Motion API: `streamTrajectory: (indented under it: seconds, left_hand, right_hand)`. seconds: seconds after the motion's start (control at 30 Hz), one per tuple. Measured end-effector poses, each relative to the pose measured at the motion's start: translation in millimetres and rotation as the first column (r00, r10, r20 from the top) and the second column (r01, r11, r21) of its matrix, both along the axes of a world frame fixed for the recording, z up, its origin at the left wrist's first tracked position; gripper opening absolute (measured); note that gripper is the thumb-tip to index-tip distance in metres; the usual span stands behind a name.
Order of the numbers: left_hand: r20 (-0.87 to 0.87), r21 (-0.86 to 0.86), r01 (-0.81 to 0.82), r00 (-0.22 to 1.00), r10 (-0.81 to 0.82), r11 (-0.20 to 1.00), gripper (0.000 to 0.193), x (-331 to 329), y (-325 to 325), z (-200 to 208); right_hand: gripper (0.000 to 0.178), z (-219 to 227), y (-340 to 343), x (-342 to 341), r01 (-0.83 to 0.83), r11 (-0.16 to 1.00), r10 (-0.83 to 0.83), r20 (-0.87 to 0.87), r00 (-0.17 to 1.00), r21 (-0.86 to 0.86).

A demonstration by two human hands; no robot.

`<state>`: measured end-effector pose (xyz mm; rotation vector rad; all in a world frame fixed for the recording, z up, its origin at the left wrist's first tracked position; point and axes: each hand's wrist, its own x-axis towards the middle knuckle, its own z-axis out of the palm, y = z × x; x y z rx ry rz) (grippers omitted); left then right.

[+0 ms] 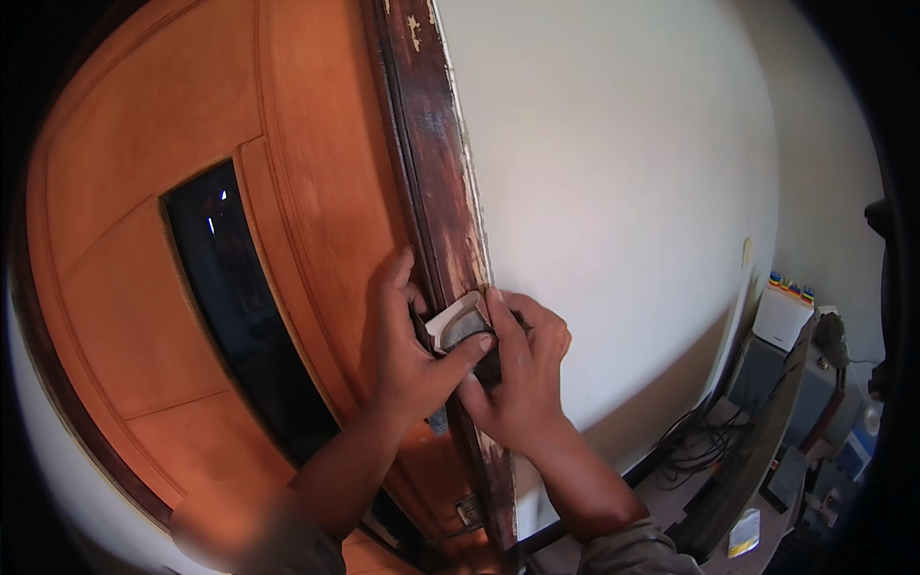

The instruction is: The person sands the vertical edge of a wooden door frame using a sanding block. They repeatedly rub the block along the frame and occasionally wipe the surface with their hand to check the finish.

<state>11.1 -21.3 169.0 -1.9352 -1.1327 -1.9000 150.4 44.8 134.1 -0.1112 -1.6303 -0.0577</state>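
Observation:
A curled piece of what looks like sandpaper, pale on its back and grey inside, is against the dark brown door frame. My left hand grips it from the left, thumb pressed across its grey face and the fingers partly hidden behind the frame's edge. From the right, my right hand pinches its other side, fingertips resting by the frame's pale outer edge. Worn varnish shows on the frame, with bare, lighter patches above and below my hands.
An orange-brown wooden door with a narrow dark glass panel stands at the left. A white wall spans the right. At the lower right are tangled black cables, a thin dark screen and a white box with colourful tops.

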Motion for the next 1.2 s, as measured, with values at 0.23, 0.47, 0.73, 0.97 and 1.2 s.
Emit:
streamTrajectory:
  seconds: [0.23, 0.47, 0.73, 0.97, 1.2]
  left_hand:
    - [-0.102, 0.092, -0.095, 0.989, 0.104, 0.991, 0.101, -4.9, 5.9, -6.9]
    - [-0.066, 0.049, -0.031, 0.997, 0.034, 0.998, 0.098, -6.6, 8.3, -16.4]
    - [-0.049, 0.123, -0.018, 0.998, 0.024, 0.992, 0.099, -8.7, 17.0, -24.5]
    - [-0.026, 0.172, 0.081, 0.997, -0.077, 0.982, 0.101, -6.3, 22.7, -22.0]
    - [-0.019, 0.137, 0.026, 1.000, -0.024, 0.990, 0.098, -6.1, 17.7, -19.7]
  right_hand:
    - [0.076, 44.7, 23.4, 31.5, 0.001, 1.000, -0.001, -0.010, 1.000, 0.001]
    - [0.091, 96.0, 41.1, 5.8, 0.186, 0.983, -0.186, 0.050, 0.981, 0.012]
    - [0.092, 115.8, 40.5, 0.2, 0.253, 0.967, -0.254, 0.071, 0.965, 0.026]
    - [0.092, 128.0, 37.8, 1.0, 0.242, 0.969, -0.245, 0.096, 0.965, 0.039]
    - [0.087, 135.3, 40.1, -7.6, 0.289, 0.954, -0.293, 0.036, 0.956, 0.079]
